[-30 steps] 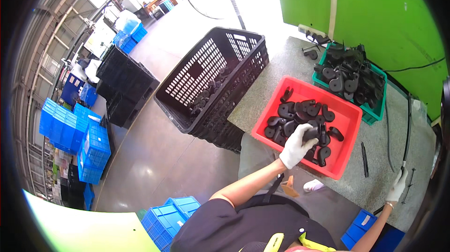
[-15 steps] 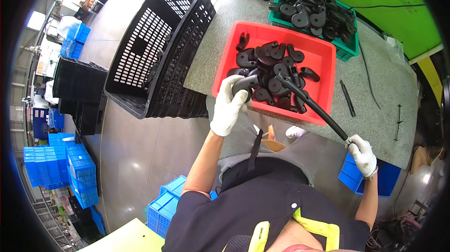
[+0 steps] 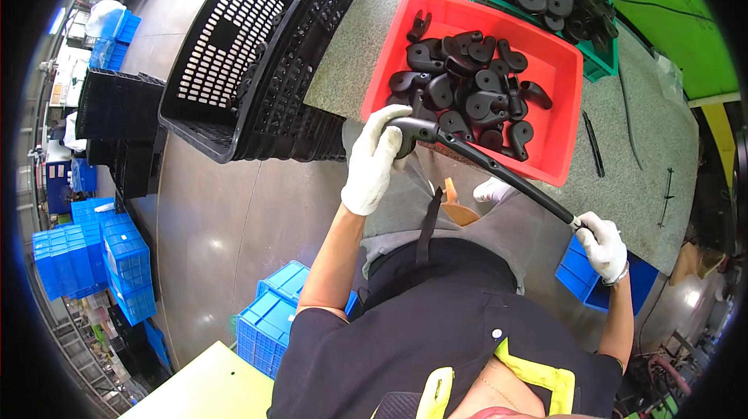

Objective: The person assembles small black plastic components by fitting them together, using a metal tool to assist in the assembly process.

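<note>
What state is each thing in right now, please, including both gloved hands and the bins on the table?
left hand: gloved, shut on the black rod's bent end.
right hand: gloved, shut on the rod's far end.
black rod: held off the table, slanting between both hands.
red bin: on the table, partly filled with black parts.
green bin: heaped with black parts.
black crate: tilted against the table edge; contents unclear.

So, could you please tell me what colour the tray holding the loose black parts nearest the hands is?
The rectangular plastic tray is red, clearest in the head view.
</note>
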Tool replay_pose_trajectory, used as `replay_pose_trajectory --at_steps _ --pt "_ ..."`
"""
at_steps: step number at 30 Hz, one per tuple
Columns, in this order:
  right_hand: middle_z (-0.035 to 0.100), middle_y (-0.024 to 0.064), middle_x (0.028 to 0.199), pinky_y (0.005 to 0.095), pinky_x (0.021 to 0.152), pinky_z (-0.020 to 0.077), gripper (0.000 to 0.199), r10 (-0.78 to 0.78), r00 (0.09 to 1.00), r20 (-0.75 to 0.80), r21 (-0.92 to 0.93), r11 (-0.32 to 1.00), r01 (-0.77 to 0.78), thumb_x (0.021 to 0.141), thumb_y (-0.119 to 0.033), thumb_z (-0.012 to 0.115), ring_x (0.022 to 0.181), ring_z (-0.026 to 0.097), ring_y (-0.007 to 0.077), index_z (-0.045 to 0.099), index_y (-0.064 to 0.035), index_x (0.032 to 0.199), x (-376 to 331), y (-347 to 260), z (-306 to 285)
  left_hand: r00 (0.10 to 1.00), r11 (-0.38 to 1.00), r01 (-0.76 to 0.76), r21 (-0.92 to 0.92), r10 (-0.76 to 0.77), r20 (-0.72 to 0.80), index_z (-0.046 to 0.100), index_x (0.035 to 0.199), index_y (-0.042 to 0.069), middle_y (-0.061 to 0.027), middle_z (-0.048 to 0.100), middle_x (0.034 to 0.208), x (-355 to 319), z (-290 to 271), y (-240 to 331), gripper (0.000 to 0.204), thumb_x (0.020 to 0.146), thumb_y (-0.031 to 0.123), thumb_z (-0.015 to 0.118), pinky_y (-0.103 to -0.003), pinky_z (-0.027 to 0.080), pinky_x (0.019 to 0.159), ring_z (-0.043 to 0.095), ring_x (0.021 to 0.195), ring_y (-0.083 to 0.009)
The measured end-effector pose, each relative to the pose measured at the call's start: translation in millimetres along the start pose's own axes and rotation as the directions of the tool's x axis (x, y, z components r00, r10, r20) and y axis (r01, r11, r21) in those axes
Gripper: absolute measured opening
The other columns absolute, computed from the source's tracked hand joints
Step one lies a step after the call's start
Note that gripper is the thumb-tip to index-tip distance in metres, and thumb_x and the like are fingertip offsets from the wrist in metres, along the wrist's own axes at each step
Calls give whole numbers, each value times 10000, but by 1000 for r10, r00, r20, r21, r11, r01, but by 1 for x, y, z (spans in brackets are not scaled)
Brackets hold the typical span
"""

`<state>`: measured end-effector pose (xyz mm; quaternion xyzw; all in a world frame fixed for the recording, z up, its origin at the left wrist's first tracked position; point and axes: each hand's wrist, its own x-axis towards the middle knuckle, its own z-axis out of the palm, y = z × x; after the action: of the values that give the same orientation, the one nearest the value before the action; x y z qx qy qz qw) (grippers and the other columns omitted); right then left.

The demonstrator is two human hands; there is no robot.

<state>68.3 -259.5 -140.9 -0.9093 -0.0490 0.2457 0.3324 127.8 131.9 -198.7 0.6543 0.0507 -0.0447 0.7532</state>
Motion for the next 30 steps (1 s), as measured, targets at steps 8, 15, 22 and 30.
replay_pose_trajectory --at_steps 8,15,22,30 --pt "559 130 645 391 564 443 155 -183 978 -104 -219 963 157 760 -115 662 612 581 334 599 -50 886 -6 -6 15 994 911 -109 397 94 57 578 1171 77 17 537 835 -23 -7 -4 323 997 327 469 -211 390 596 437 655 -40" --pt "578 109 681 368 569 436 168 -163 983 -82 -271 953 135 752 -122 673 599 567 301 608 -58 892 -14 -3 30 1000 924 -4 383 7 -4 588 1170 93 25 549 869 -41 -2 -10 279 1002 264 444 -194 381 573 438 674 -28" --pt "591 107 696 360 565 438 165 -171 981 -93 -250 958 144 738 -107 672 592 571 297 624 -53 887 -20 1 41 999 925 -48 377 46 13 590 1167 95 28 547 886 -49 -5 -21 285 998 277 450 -192 376 569 432 652 -26" --pt "578 106 684 362 562 438 163 -197 974 -112 -247 955 164 733 -103 672 575 555 295 622 -49 878 -23 2 44 999 934 -34 354 32 10 589 1166 87 35 540 869 -53 -7 -18 292 995 282 454 -184 341 549 405 630 -20"
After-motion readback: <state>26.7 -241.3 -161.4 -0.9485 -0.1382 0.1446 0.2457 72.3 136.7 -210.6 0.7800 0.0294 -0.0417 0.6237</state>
